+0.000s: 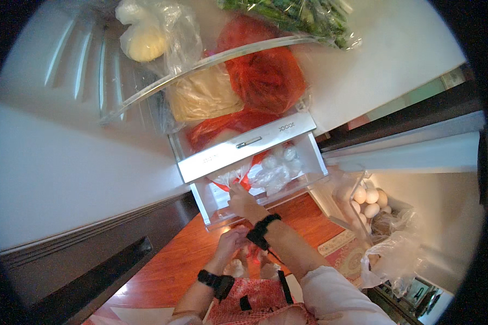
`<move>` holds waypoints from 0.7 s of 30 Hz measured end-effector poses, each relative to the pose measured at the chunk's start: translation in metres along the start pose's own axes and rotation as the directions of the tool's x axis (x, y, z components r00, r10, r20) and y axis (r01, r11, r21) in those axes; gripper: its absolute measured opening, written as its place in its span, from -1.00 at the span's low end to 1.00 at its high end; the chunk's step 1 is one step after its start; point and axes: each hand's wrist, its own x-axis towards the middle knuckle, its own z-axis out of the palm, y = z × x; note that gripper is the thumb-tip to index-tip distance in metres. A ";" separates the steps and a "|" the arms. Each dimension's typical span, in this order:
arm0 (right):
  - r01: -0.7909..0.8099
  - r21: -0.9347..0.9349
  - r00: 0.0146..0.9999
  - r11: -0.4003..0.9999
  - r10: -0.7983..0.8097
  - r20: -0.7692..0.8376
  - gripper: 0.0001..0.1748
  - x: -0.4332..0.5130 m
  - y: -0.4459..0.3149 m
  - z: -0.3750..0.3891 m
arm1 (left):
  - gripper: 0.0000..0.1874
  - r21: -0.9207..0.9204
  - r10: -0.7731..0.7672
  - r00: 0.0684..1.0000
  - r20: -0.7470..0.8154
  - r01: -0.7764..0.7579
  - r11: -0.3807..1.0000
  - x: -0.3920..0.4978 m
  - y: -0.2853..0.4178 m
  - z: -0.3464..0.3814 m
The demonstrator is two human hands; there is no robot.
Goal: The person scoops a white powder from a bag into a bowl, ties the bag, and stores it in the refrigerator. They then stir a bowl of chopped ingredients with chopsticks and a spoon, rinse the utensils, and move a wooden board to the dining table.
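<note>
My right hand [244, 203] reaches into a pulled-out clear refrigerator drawer [323, 177]. Its fingers are closed on the gathered plastic of a clear bag [227, 175], with red plastic beside it. To the right in the drawer lies another clear plastic bag [273, 172] with pale round lumps. My left hand [232, 239] is below the drawer's front edge, near my right wrist, its fingers curled. Something red [253, 255] shows just beyond those fingers, partly behind my right wristband; whether the left hand holds it is unclear.
Above the drawer, a silver-trimmed panel [223, 156] fronts a compartment holding red plastic bags [264, 81] and a yellowish package [205, 95]. A glass shelf edge [158, 86] crosses above. Bagged greens [305, 18] sit higher. The open door at right holds eggs [372, 196] and a clear bag [390, 256].
</note>
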 end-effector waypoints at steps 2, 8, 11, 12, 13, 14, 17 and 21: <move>0.077 0.055 0.990 0.995 -0.070 -0.122 -0.66 -0.021 -0.011 -0.043 | -0.65 -0.124 0.059 0.997 0.052 -0.052 0.991 0.021 -0.010 0.010; -0.383 0.394 0.906 0.836 0.424 -0.018 -0.66 -0.161 -0.032 -0.174 | -0.57 -0.504 0.153 0.983 0.102 -0.081 0.860 0.065 -0.008 0.037; -0.515 0.646 0.752 0.564 0.659 0.024 -0.66 -0.240 -0.039 -0.201 | -0.57 -0.580 0.156 0.986 0.056 -0.095 0.809 0.067 0.000 0.039; -0.593 0.563 0.718 0.576 0.694 0.046 -0.67 -0.265 -0.038 -0.208 | -0.56 -0.630 0.175 0.982 0.070 -0.092 0.771 0.068 0.005 0.040; -0.753 0.444 0.591 0.487 0.797 0.129 -0.68 -0.286 -0.039 -0.210 | -0.55 -0.671 0.170 0.982 0.080 -0.073 0.738 0.071 0.011 0.040; -0.724 0.485 0.605 0.490 0.789 0.106 -0.69 -0.306 -0.043 -0.208 | -0.53 -0.643 0.206 0.977 0.050 -0.126 0.755 0.075 0.017 0.041; -0.762 0.523 0.525 0.383 0.838 0.150 -0.70 -0.355 -0.055 -0.200 | -0.48 -0.618 0.231 0.973 -0.014 -0.190 0.763 0.090 0.043 0.041; -0.764 0.523 0.528 0.378 0.832 0.169 -0.69 -0.398 -0.080 -0.181 | -0.45 -0.578 0.251 0.963 -0.094 -0.258 0.774 0.119 0.074 0.035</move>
